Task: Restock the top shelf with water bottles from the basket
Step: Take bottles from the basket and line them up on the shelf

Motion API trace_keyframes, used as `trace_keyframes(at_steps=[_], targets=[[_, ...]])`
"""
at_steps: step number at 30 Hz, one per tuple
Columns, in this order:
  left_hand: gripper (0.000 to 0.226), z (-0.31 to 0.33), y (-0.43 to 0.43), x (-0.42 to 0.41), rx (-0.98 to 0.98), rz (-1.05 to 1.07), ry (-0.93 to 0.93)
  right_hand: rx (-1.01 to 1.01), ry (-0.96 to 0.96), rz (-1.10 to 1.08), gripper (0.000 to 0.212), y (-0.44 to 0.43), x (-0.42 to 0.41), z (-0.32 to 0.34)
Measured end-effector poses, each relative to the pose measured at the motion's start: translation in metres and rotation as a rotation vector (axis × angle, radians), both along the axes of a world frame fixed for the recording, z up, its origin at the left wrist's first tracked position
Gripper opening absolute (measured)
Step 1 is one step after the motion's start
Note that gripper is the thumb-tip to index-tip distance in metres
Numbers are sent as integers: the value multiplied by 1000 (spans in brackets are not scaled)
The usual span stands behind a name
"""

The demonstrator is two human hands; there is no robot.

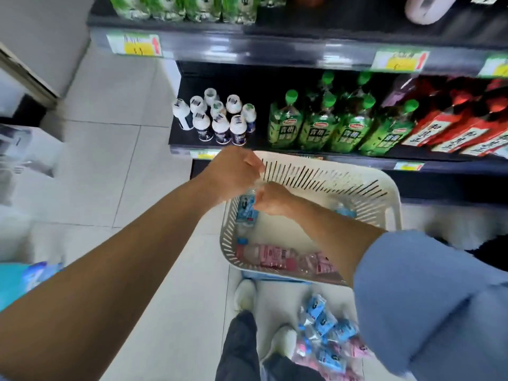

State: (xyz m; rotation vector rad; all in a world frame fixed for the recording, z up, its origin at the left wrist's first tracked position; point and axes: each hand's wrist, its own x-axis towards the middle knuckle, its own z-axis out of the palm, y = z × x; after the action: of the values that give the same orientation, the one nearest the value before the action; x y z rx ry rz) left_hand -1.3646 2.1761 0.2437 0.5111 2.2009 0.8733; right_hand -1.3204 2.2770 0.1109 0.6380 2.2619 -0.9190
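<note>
Pale glossy floor tiles [110,166] run beside black shelving [275,45] edged with clear price strips. On a lower shelf stand green-labelled tea bottles [316,127] with green caps, and small white round-shouldered bottles [217,116]. In front of the shelving is a white slotted plastic basket [343,182], rectangular with rounded corners, with pink-labelled bottles [275,255] lying along its near wall. A loose heap of blue and pink bottles [330,334] lies on the floor by the person's white shoes.

Both hands meet over the basket's left wall. The right hand [270,200], reaching from a blue sleeve, curls its fingers round the upper part of a clear water bottle with a blue label [246,209], which hangs just inside that wall. The left hand [233,171] is bent with its fingers curled just above the bottle's top; blur hides whether they touch it.
</note>
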Motion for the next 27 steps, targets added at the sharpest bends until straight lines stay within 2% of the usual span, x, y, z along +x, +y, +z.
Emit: trace_keyframes(at_steps=[2,4,6,8,12,19,22,26,27], targets=[[31,-21,-6,-3,6,30,-12,6,-74,3,20,-14,0,-47],[31,-40,-12,-5,26,63,-47,-75,-145,-79,15,-25,1,-83],[29,-55,-18,-8,36,75,-62,-147,-184,-289,38,-31,1,-109],[28,-67,-22,-11,44,74,-62,-243,-203,-487,51,-36,-1,-122],[27,-82,-28,-17,55,91,-55,-331,-192,-675,72,-41,-9,-156],[27,-77,-24,-17,49,90,-73,-519,-227,-858,37,-31,-5,-127],[24,-58,-18,-16,44,60,-69,-676,-245,-932,21,-19,0,-101],[20,-16,-1,-8,70,8,-66,-665,-262,-845,33,13,9,-40],[20,-3,4,-6,79,-1,-64,-649,-254,-815,30,20,12,-17]])
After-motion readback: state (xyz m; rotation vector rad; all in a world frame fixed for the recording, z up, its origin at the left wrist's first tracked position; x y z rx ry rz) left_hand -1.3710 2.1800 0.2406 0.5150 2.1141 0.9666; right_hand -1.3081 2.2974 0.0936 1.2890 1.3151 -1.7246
